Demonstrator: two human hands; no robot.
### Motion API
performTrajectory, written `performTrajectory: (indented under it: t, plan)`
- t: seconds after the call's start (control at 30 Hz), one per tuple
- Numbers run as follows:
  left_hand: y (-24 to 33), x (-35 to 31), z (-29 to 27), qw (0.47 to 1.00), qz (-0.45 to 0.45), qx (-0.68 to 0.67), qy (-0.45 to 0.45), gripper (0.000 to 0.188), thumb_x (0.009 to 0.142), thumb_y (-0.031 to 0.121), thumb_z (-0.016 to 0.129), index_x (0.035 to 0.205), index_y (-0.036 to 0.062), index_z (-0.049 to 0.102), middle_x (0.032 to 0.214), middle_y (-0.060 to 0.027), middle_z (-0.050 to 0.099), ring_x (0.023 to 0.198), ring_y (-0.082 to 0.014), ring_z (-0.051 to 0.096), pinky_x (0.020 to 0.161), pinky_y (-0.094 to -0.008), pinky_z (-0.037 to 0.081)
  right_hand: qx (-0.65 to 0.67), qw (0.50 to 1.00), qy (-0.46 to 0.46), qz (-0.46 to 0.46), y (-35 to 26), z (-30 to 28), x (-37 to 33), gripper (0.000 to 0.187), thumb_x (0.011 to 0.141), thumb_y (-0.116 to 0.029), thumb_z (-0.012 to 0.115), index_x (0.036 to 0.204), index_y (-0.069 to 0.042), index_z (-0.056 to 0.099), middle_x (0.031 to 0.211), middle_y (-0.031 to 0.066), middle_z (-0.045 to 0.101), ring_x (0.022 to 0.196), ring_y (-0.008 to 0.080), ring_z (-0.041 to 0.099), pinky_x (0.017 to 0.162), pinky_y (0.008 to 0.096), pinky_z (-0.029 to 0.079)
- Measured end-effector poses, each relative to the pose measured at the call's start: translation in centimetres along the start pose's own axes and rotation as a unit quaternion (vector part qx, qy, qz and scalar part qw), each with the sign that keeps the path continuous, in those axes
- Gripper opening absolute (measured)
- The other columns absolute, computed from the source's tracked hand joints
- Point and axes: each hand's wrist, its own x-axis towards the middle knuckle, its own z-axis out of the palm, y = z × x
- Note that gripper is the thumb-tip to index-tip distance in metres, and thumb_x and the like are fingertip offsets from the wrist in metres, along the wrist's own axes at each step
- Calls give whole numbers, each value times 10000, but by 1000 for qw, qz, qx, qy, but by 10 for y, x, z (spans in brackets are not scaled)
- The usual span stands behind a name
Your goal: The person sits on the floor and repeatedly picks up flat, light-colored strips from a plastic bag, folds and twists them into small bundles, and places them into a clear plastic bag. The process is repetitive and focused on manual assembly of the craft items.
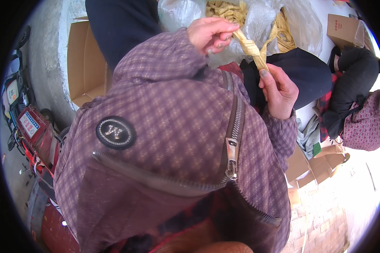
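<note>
A flat, pale yellow strip (251, 47), twisted and wrapped over itself like a knot, stretches slantwise between my two hands. My left hand (210, 34) pinches its upper end between thumb and fingertips, with the other fingers curled in. Lower and to the right, my right hand (279, 89) grips the other end with the thumb pressed against the fingers. From the knot a loose length runs up toward a heap of similar strips (284, 36) in a clear plastic bag (306, 21). More yellow strips (228, 11) lie in the bag beyond my left hand.
An open cardboard box (86, 59) stands at my left. To the right are a person in dark clothing (354, 80), a closed carton (345, 30) and opened cardboard (318, 166) on the paving. A red vehicle (33, 128) stands at far left.
</note>
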Motion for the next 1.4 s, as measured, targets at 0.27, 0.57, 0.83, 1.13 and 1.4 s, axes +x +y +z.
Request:
performTrajectory:
  t: [0.27,0.57,0.83,1.13,1.4]
  plan:
    - [-7,-10,9,994,11,107,-30,292,917,336,451,925,46,491,733,-53,549,478,-84,471,427,-194,355,4,999,30,10,0,-6,-15,132,843,-60,587,953,2,626,639,-21,532,481,12,404,431,151,308]
    - [-14,5,13,983,34,145,-104,193,763,130,658,919,41,589,616,26,525,469,-19,394,429,-176,264,-37,998,-43,-26,2,10,1,153,834,-30,581,979,11,609,655,-9,541,573,45,482,531,180,389]
    - [-13,-14,13,996,9,88,13,101,790,116,632,852,43,597,641,28,527,471,-10,351,453,-183,266,-75,996,-49,-2,1,3,-18,132,831,-29,581,955,6,612,626,-4,520,553,49,466,511,189,371]
    - [20,-11,14,990,84,113,-6,115,824,121,597,896,33,578,674,-21,557,474,-56,467,456,-189,343,-138,987,-34,-74,-33,-8,19,115,833,-21,569,937,11,605,660,18,543,566,68,496,530,199,400]
    - [149,52,4,894,359,246,101,183,819,199,622,947,70,597,714,22,569,575,-28,531,523,-157,394,-290,901,53,-319,-127,-3,187,140,832,-119,569,954,-71,618,629,112,576,573,179,572,567,283,448]
